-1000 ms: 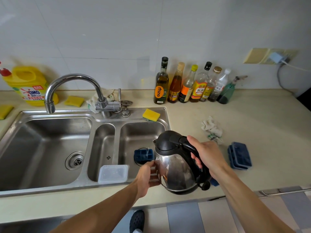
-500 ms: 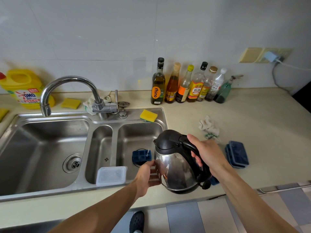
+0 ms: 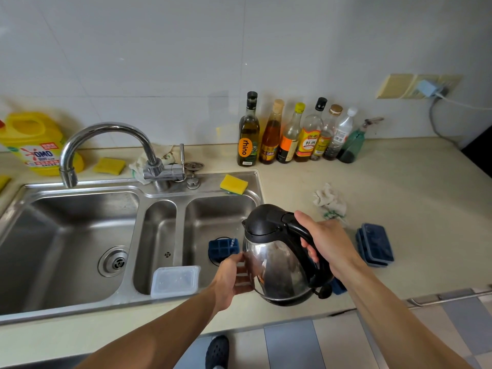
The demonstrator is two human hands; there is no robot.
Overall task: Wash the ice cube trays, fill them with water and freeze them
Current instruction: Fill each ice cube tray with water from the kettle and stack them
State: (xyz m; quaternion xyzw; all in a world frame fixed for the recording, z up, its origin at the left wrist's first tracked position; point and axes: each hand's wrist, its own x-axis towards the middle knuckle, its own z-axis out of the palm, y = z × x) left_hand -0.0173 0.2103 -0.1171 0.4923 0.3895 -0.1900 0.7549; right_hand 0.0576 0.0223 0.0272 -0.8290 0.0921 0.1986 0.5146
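The right hand (image 3: 327,246) grips the black handle of a shiny steel electric kettle (image 3: 277,265), held tilted, while the left hand (image 3: 231,278) lays loosely straightened fingers against its side. Just past the spout, a dark blue ice cube tray (image 3: 222,249) lies on the floor of the right basin of the stainless steel sink (image 3: 181,193). Further right, a stack of blue lidded trays (image 3: 375,245) sits on the beige counter (image 3: 426,195).

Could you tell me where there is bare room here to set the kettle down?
The widest bare counter lies between the bottle row, the crumpled cloth and the stacked blue trays. The large left basin is bare too. Around the kettle and right basin it is crowded.
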